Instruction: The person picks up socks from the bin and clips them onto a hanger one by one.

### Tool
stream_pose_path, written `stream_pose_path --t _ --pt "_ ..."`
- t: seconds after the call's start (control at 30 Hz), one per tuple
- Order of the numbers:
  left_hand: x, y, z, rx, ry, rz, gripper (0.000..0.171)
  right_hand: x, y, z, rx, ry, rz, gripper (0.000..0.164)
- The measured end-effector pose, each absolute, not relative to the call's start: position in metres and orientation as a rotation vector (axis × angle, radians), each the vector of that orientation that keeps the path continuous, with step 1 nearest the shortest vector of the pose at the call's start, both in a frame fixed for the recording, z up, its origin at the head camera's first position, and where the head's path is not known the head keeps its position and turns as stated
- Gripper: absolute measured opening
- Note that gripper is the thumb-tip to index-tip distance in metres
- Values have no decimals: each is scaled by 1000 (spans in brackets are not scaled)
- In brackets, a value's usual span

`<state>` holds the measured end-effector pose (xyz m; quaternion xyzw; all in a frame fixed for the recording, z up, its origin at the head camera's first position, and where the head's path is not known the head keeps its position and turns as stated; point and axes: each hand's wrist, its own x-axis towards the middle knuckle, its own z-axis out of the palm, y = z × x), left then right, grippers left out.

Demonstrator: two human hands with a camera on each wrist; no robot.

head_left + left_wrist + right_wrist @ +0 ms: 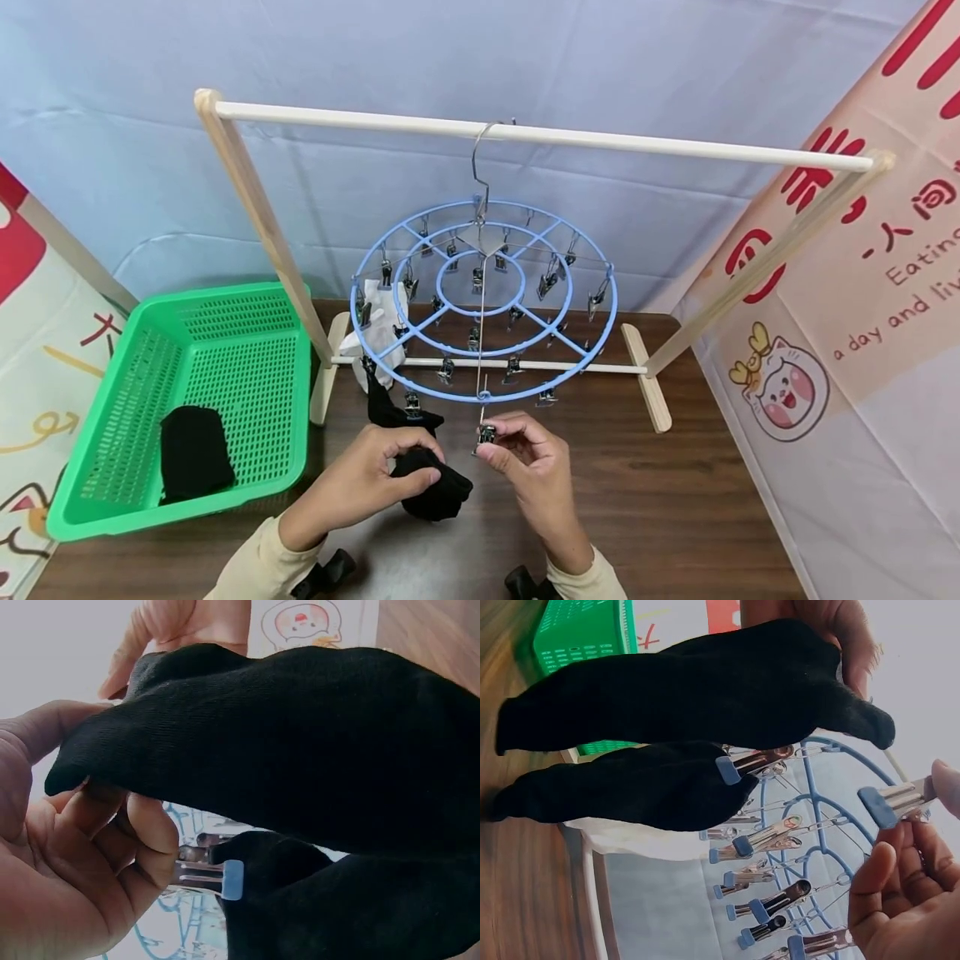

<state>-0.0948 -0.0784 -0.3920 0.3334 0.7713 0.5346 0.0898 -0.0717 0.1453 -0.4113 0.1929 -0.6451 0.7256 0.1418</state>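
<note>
My left hand [360, 479] grips a black sock [438, 492] near one end, thumb on top; in the left wrist view the fabric stretches off to the right. My right hand [536, 467] pinches a metal clip [896, 804] with blue tips, which hangs from the front rim of a round blue drying hanger [615, 304]. The clip's blue tips lie a short way from the end of the held sock [682, 701]. A second black sock [630, 787] hangs from a neighbouring clip, just behind my left hand. A white sock-like cloth [386, 321] hangs at the hanger's left side.
The hanger hooks over the top bar [600, 142] of a wooden rack. Several more clips dangle around its rings. On the left stands a green basket [302, 417] with a folded black sock [197, 454] in it. Brown wooden tabletop [660, 517] extends to the right.
</note>
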Motion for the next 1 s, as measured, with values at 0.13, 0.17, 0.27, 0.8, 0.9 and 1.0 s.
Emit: stream_pose_path --t 0.13,0.17,0.27,0.8,0.9,1.0 --pt "-96 -77 -396 999 2308 1555 8 -73 146 -411 534 -1844 2052 12" --pt "-97 -77 -396 1000 2310 1545 8 -74 146 -411 524 -1845 2044 11" --pt "-98 -75 -398 1001 2310 1527 9 -76 146 -411 484 -1824 2051 6" --pt "-104 -65 -398 997 2277 1512 12 -80 139 -410 351 -1641 2192 12" --pt "-105 -63 -400 1031 2260 1538 11 -80 137 -411 327 -1631 2201 12" --pt "-106 -60 -401 1046 2239 1566 9 -79 136 -412 305 -1613 2223 14"
